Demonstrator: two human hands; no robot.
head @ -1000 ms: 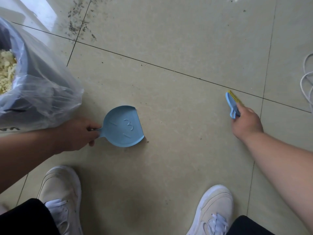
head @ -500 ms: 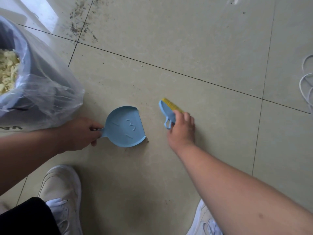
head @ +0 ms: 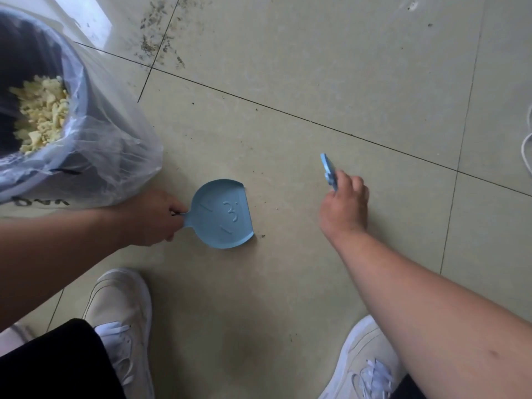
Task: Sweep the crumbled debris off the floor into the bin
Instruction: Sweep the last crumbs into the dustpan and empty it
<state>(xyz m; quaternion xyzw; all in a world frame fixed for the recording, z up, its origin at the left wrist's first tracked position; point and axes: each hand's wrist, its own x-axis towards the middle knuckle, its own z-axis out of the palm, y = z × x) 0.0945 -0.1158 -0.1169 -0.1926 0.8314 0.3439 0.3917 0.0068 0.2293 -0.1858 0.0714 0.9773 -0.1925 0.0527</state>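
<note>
My left hand (head: 155, 218) grips the handle of a small blue dustpan (head: 223, 214) lying flat on the tiled floor, its mouth facing right. My right hand (head: 344, 207) holds a small blue brush (head: 328, 169) to the right of the pan, about a hand's width from its mouth. A bin (head: 92, 131) lined with a clear plastic bag stands at the left, with yellow crumbled debris (head: 41, 113) inside. Tiny dark specks (head: 262, 236) lie on the floor near the pan's mouth.
More dark grit (head: 161, 41) is scattered along the tile joint at the top. My two white shoes (head: 121, 309) (head: 362, 361) stand at the bottom. A white cable (head: 526, 148) lies at the right edge.
My right hand swept the brush in from the far right to just beside the pan's mouth, then drew back to the right. The dustpan and my left hand stayed put.
</note>
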